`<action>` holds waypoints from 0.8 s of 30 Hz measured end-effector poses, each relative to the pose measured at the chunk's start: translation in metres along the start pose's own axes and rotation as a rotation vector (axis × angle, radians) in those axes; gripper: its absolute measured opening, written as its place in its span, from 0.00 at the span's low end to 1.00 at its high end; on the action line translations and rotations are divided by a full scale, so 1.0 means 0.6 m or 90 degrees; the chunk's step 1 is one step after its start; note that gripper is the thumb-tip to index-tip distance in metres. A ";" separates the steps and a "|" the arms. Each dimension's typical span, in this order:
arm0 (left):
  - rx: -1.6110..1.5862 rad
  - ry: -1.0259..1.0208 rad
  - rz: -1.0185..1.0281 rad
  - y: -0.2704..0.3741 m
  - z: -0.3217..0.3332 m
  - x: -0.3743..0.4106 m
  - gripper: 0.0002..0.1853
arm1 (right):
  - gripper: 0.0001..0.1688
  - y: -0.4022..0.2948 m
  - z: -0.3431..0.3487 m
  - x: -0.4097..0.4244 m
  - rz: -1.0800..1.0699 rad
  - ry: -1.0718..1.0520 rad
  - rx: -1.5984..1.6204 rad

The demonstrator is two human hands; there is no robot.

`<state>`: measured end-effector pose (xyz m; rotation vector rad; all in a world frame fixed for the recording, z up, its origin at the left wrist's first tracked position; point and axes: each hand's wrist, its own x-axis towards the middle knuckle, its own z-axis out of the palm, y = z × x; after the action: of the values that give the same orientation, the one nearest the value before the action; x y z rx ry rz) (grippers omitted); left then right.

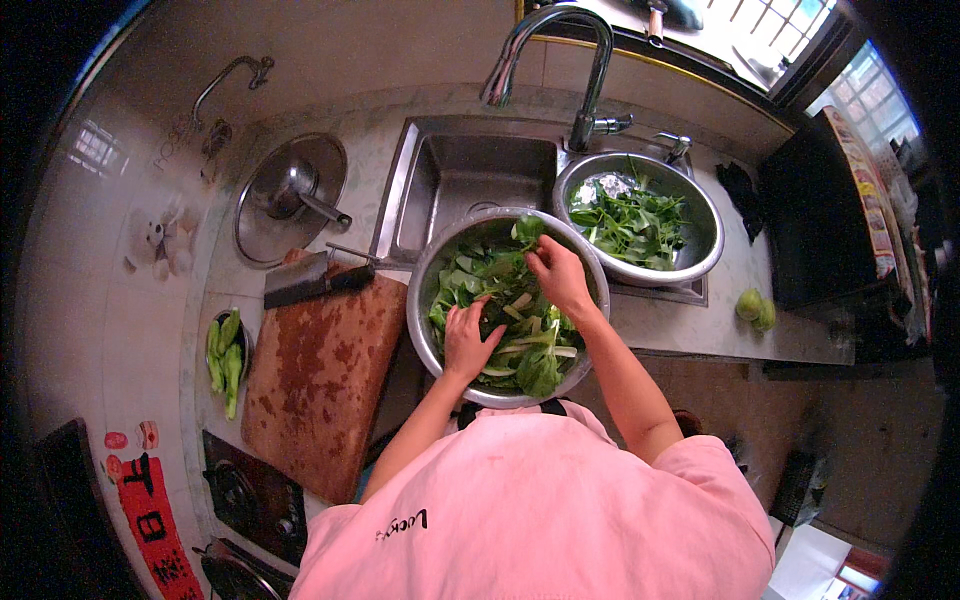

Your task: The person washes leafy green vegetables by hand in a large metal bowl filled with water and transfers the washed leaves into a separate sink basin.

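A large metal basin (417,300) full of leafy greens (536,360) sits directly before me, overlapping the sink's front edge. My right hand (561,276) is over the basin's right side, its fingers pinched on a leafy green sprig (528,228) that rises near the far rim. Within the basin's left half, my left hand (469,343) rests on the greens with thumb and fingers apart. Pale stems lie between and below the two hands. Behind to the right, a second metal basin (716,232) holds more cut-looking greens (637,225).
A steel sink (487,165) with a curved faucet (600,67) lies beyond the basin. On the left are a wet wooden cutting board (322,375), a cleaver (315,281), a pan lid (251,232) with a ladle (289,187), and green peppers (227,352). Green fruits (754,309) sit right.
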<state>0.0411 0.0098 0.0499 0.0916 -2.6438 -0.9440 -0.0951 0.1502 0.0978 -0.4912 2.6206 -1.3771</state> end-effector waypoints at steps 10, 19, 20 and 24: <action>-0.048 -0.023 -0.053 0.012 -0.009 0.001 0.26 | 0.26 0.017 0.053 0.019 -0.271 -0.193 -0.425; 0.039 0.001 0.067 -0.001 -0.001 -0.007 0.20 | 0.32 0.013 0.064 0.074 -0.166 -0.324 -0.159; 0.036 -0.003 0.062 -0.001 -0.001 -0.008 0.20 | 0.37 0.015 0.069 0.076 -0.170 -0.404 -0.200; 0.041 -0.009 0.074 -0.002 0.002 -0.008 0.20 | 0.27 0.003 0.108 0.052 -0.150 -0.456 -0.466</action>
<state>0.0452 0.0106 0.0468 -0.0538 -2.6596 -0.8245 -0.1074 0.0902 0.0602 -1.1438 2.3716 -0.1192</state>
